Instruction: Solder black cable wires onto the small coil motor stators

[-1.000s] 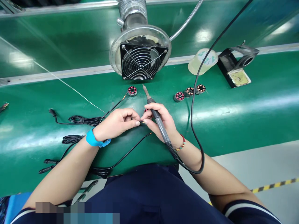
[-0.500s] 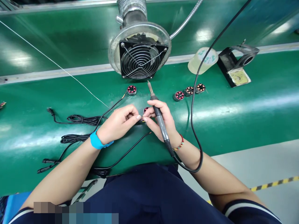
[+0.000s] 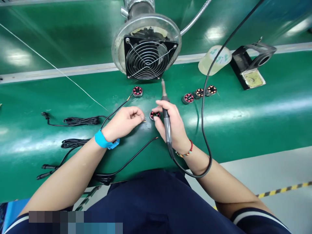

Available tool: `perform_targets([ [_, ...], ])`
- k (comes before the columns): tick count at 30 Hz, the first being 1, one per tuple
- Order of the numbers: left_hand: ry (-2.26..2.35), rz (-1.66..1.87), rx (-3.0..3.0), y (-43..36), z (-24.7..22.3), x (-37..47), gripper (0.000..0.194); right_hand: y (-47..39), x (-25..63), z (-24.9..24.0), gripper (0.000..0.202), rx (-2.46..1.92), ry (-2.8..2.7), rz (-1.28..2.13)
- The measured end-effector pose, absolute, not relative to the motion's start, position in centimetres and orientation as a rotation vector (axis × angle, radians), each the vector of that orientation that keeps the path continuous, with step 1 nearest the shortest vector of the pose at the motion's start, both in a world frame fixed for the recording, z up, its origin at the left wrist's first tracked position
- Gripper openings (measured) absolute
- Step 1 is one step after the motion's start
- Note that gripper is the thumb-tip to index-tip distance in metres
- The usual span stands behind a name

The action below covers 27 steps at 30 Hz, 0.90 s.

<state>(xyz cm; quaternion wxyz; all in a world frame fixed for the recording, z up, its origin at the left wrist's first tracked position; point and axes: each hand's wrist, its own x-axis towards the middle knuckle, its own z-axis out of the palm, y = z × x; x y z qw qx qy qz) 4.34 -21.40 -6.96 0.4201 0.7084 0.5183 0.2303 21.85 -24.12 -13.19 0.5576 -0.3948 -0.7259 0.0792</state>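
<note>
My left hand [image 3: 125,122], with a blue band at the wrist, pinches a wire end whose yellow tip [image 3: 145,121] sticks out past the fingertips. A thin pale wire [image 3: 73,81] comes down from the upper left and disappears behind this hand. In my right hand [image 3: 172,122] is a soldering iron [image 3: 167,126], its tip pointing up toward the fan. The right thumb and fingers also reach round a small motor stator [image 3: 154,115] with red windings on the bench; whether they grip it I cannot tell. Another red-wound stator [image 3: 137,91], joined to a black cable, lies behind the hands.
Three stators [image 3: 200,93] stand in a row at the right. A fan with a wire guard [image 3: 147,61] faces the bench. Behind are a pale round container [image 3: 214,60] and an iron stand [image 3: 243,68]. Coiled black cables [image 3: 81,121] lie left; a stripped cable [image 3: 136,155] lies in front.
My hands have drawn apart; the right fingers have left the left fingertips and moved to the stator. The soldering iron has swung more upright. The stator between the hands shows more fully.
</note>
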Motion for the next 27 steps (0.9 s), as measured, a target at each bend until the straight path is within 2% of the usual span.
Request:
perform_targets([
  [3, 1.341, 0.626, 1.738, -20.5, -7.5, 4.3, 0.029, -23.6, 22.4, -13.8, 0.046, -1.067, -1.761, 0.090],
  [7, 1.372, 0.636, 1.725, -20.1, -7.7, 4.2, 0.027, -23.5, 22.4, -13.9, 0.046, -1.065, -1.792, 0.256],
  [15, 1.422, 0.594, 1.743, -20.3, -7.4, 4.3, 0.021, -24.4, 22.8, -12.4, 0.032, -0.867, -1.659, 0.171],
  [21, 1.465, 0.582, 1.702, -20.4, -7.4, 4.6, 0.014, -25.1, 23.2, -12.3, 0.009, -0.774, -1.564, 0.060],
  [27, 1.490, 0.521, 1.707, -20.5, -7.1, 4.6, 0.015, -25.2, 23.4, -12.4, 0.008, -0.763, -1.613, 0.082],
])
